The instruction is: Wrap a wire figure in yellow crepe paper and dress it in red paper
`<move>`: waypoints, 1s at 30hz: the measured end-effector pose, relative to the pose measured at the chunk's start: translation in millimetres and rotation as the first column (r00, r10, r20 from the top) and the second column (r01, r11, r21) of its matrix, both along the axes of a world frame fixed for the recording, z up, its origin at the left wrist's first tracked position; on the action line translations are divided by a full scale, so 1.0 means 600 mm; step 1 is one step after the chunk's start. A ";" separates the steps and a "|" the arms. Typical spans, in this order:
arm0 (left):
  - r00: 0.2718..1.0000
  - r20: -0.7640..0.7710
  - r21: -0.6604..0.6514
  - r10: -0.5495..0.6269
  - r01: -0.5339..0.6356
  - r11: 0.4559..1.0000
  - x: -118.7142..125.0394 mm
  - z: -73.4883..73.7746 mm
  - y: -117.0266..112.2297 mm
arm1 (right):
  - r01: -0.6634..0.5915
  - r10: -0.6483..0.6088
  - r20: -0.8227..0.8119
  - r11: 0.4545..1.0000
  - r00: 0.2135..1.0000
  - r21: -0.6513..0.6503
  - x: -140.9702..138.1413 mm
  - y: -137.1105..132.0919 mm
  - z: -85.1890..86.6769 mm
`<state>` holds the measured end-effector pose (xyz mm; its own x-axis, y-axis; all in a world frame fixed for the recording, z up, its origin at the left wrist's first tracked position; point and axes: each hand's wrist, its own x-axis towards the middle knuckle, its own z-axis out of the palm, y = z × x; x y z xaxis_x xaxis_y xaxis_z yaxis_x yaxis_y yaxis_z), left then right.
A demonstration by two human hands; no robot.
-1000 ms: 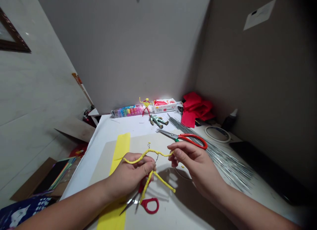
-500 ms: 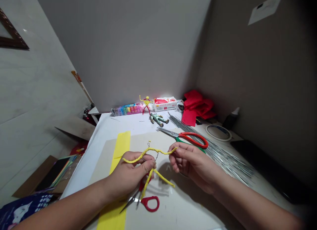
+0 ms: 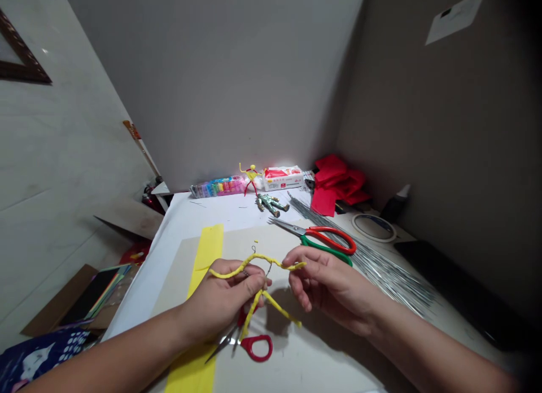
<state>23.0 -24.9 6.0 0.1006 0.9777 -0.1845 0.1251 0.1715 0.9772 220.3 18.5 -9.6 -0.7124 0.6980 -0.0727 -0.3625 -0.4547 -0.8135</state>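
Observation:
My left hand [image 3: 226, 300] is closed around the middle of a small wire figure wrapped in yellow [image 3: 258, 266], holding it above the table. Its two arms spread sideways and its two yellow legs hang down. My right hand [image 3: 326, 285] pinches the tip of the figure's right arm between thumb and forefinger. A bare wire loop sticks up at the neck. Red-handled scissors [image 3: 249, 345] lie on the table under my left hand.
A yellow paper strip [image 3: 203, 257] lies on a grey card. Red-and-green-handled scissors [image 3: 322, 238] rest beside a bundle of silver wires [image 3: 381, 269]. At the back stand two finished figures [image 3: 262, 195], a clay box [image 3: 218, 188], red paper [image 3: 336, 184], a tape roll [image 3: 372, 226].
My right hand has slid from gripping the figure's right arm with curled fingers to pinching its tip, fingers slightly lower. The left hand and figure have barely moved.

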 end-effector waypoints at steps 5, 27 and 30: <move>0.997 0.004 0.003 -0.075 0.075 0.997 0.001 0.003 -0.001 | -0.005 0.006 -0.014 0.993 1.000 0.114 -0.004 -0.008 -0.001; 0.986 -0.053 -0.050 -0.159 0.157 0.986 0.010 -0.005 -0.012 | 0.051 -0.672 0.190 0.321 0.716 0.946 -0.016 -0.044 0.008; 0.986 -0.062 -0.056 -0.155 0.151 0.987 0.011 -0.004 -0.013 | 0.020 -0.688 0.190 0.285 0.700 0.958 -0.015 -0.045 0.008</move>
<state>29.3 -32.4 3.6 0.2344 0.9409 -0.2445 0.2177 0.1944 0.9565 211.2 -8.7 -4.8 -0.4330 0.7375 0.5183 0.3171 0.6628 -0.6783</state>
